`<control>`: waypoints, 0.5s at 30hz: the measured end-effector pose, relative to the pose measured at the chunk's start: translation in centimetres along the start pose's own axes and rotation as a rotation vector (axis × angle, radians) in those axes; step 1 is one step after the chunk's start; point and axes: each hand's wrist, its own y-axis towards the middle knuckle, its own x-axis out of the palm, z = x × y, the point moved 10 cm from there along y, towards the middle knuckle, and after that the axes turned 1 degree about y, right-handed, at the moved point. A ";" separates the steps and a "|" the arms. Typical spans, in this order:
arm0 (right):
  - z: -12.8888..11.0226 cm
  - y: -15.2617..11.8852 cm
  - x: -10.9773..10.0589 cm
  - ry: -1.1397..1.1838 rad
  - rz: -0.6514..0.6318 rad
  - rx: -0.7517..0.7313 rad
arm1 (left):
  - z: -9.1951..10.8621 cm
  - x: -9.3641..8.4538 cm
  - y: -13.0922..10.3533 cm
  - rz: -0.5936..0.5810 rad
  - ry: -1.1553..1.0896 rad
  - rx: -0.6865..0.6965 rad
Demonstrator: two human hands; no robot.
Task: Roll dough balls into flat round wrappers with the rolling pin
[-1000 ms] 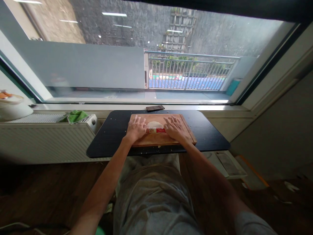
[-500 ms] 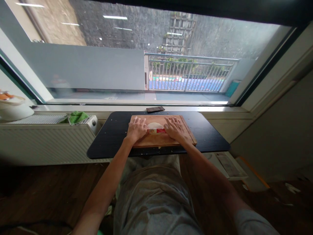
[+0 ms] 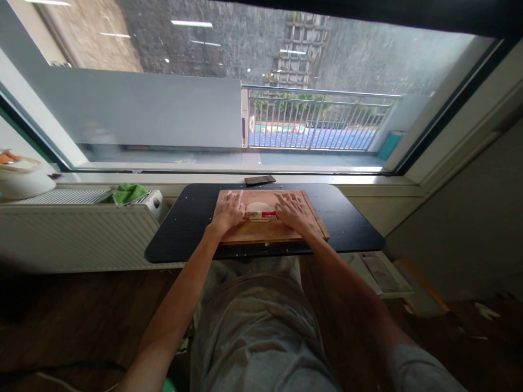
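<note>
On a wooden cutting board point(image 3: 253, 234) lies a pale, flattened round of dough point(image 3: 260, 206). Across it rests a rolling pin point(image 3: 263, 215) with a red and cream label around its middle. My left hand point(image 3: 230, 211) lies over the pin's left end, fingers stretched forward. Over the right end is my right hand point(image 3: 292, 209), its fingers spread and reaching towards the window. Both palms hide the ends of the pin. A thin edge of dough shows on the near side of the pin.
The board sits on a black tabletop point(image 3: 183, 228) with crumbs along its front edge. Behind it, a dark flat object point(image 3: 260, 180) lies by the window sill. A green cloth point(image 3: 129, 193) is on the radiator point(image 3: 81, 234) at left, near a white container point(image 3: 24, 182).
Both hands and the rolling pin have shifted very slightly away from me over the dough. The view has tilted a little.
</note>
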 end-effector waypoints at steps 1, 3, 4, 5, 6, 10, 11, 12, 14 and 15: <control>-0.1 -0.2 0.1 -0.001 0.007 -0.006 | 0.0 0.0 -0.3 0.004 -0.006 0.002; -0.3 -0.7 0.1 0.002 0.014 -0.017 | 0.1 0.0 -1.0 0.006 -0.014 -0.009; -0.4 -1.0 0.0 0.004 0.019 -0.016 | 0.1 0.0 -1.4 0.004 -0.017 -0.014; -0.5 -1.3 0.0 0.006 0.024 -0.011 | 0.1 -0.1 -1.6 0.003 -0.018 -0.021; -0.5 -1.5 -0.1 0.009 0.029 -0.002 | 0.2 -0.2 -1.9 0.003 -0.019 -0.025; -0.5 -2.0 0.1 0.011 0.026 0.006 | 0.3 -0.4 -2.3 0.013 -0.025 -0.031; -0.5 -1.9 0.3 0.007 0.019 0.005 | 0.2 -0.4 -2.2 0.015 -0.028 -0.034; -0.4 -1.7 0.5 0.002 0.012 0.007 | 0.2 -0.4 -2.0 0.015 -0.030 -0.037; 0.0 -1.0 0.8 -0.002 0.004 0.030 | 0.0 -0.4 -1.5 0.010 -0.034 -0.050; 0.2 -0.6 0.9 0.002 -0.001 0.048 | -0.1 -0.4 -1.2 0.008 -0.033 -0.059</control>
